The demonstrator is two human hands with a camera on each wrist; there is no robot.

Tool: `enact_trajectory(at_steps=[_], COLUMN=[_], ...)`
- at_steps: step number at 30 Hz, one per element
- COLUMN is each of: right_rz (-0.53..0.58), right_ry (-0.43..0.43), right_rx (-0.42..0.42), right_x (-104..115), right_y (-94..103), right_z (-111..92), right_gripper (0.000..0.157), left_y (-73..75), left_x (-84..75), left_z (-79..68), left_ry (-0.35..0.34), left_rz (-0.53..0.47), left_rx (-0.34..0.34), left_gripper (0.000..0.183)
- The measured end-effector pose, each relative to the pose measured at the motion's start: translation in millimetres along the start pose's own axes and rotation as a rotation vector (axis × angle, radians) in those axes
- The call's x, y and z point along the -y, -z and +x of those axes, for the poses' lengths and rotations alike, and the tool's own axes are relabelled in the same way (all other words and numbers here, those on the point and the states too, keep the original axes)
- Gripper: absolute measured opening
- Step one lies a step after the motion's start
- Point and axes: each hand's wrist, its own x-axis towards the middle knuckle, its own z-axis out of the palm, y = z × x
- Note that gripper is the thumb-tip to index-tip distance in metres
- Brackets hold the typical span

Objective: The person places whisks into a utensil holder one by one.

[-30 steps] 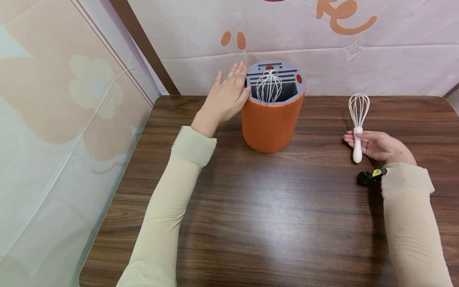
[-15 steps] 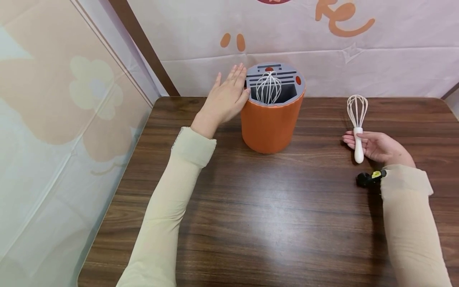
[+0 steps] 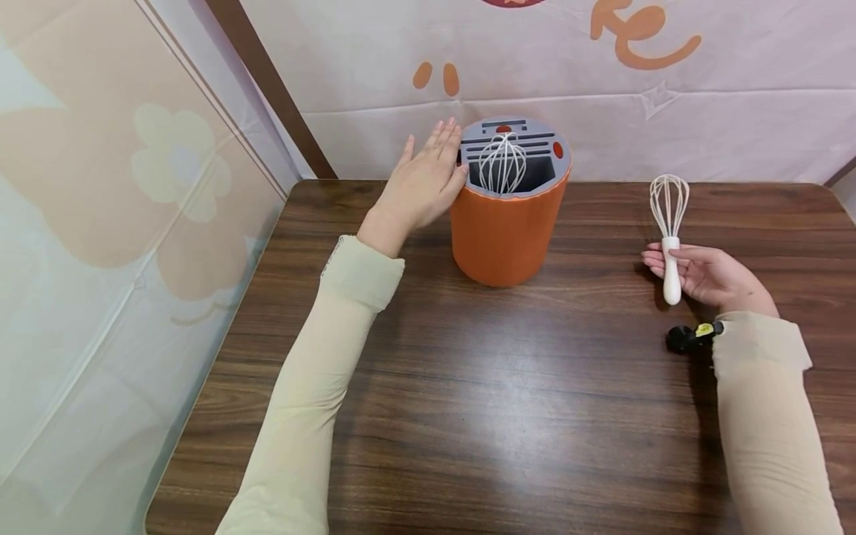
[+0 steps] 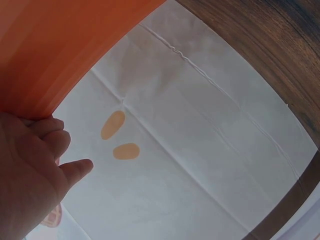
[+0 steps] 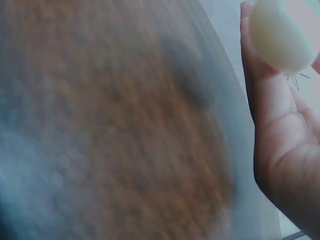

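In the head view my left hand point(image 3: 421, 184) lies with straight fingers along the left side of an orange utensil holder point(image 3: 504, 238) with a grey slotted top. The left wrist view has the hand point(image 4: 35, 170) right at the holder's orange wall point(image 4: 65, 45). A white wire whisk head point(image 3: 501, 165) sticks up from the holder's front compartment; its handle is hidden inside. On the right, my right hand point(image 3: 712, 276) pinches a second white whisk point(image 3: 671, 267) by its handle between thumb and fingers, wires upward. The handle's rounded end point(image 5: 280, 37) shows large in the right wrist view.
The dark wood table point(image 3: 508, 401) carries the holder near its back edge. Behind it hangs a pale printed cloth point(image 3: 568, 67), and another flowered cloth point(image 3: 73, 297) runs along the left. A black wrist camera point(image 3: 683, 338) juts from the right sleeve point(image 3: 769, 401).
The whisk in my right hand tilts slightly, its handle end shifting a little to the right. My left hand stays against the holder.
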Motion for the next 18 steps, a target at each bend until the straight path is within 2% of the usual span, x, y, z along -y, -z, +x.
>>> enact_trajectory(at_steps=[5, 13, 18], right_rz=[-0.024, -0.062, -0.074], right_ry=[0.017, 0.065, 0.084], right_rx=[0.004, 0.084, 0.087], right_x=[-1.4, -3.7, -3.9], right_y=[-3.1, -7.7, -12.9], right_z=[0.9, 3.4, 5.3], right_gripper=[0.045, 0.045, 0.042], left_y=[0.4, 0.9, 0.2], left_x=[-0.3, -0.9, -0.5], left_z=[0.0, 0.1, 0.3], left_ry=[0.0, 0.003, 0.004], left_rz=[0.004, 0.004, 0.007], left_rx=[0.003, 0.004, -0.002], left_gripper=[0.061, 0.061, 0.061])
